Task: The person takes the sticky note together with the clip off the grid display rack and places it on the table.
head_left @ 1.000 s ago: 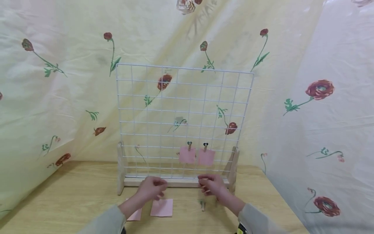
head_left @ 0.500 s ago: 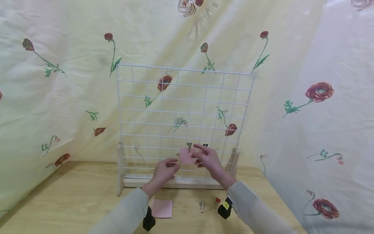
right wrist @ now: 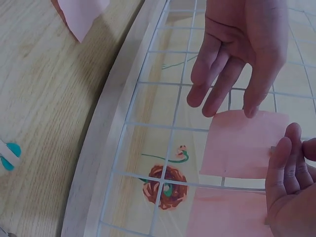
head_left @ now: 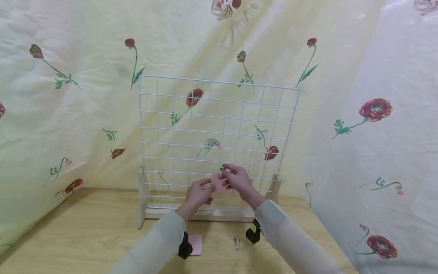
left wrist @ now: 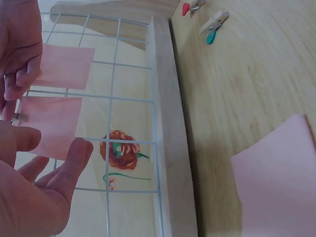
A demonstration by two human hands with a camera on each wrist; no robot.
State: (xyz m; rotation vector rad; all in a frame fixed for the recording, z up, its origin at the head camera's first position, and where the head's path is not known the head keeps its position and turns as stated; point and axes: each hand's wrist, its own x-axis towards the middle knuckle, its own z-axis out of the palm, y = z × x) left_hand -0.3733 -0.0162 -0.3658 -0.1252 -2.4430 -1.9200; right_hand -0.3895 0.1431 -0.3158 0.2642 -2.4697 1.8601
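A square pink paper note [head_left: 215, 178] hangs on the white wire grid [head_left: 191, 142], under a small clip whose dark top [head_left: 222, 169] shows above my right fingers. My left hand [head_left: 199, 193] is at the note's left edge; its thumb touches that edge in the right wrist view, the other fingers loosely bent. My right hand [head_left: 238, 182] reaches in front of the note from the right, its fingers extended near the clip. A second pink note [left wrist: 69, 67] hangs to the right, mostly hidden by my right hand in the head view.
On the wooden table [head_left: 102, 228] lie a stack of pink notes [head_left: 196, 245] and a small clothespin [head_left: 237, 243]. A clothespin with a red piece [left wrist: 190, 7] lies nearby. Wooden feet [head_left: 141, 199] support the grid. A flowered cloth [head_left: 342, 152] hangs behind.
Both hands have risen from low in front of the grid and come together at the left hanging note. The right hand now covers most of the right note.
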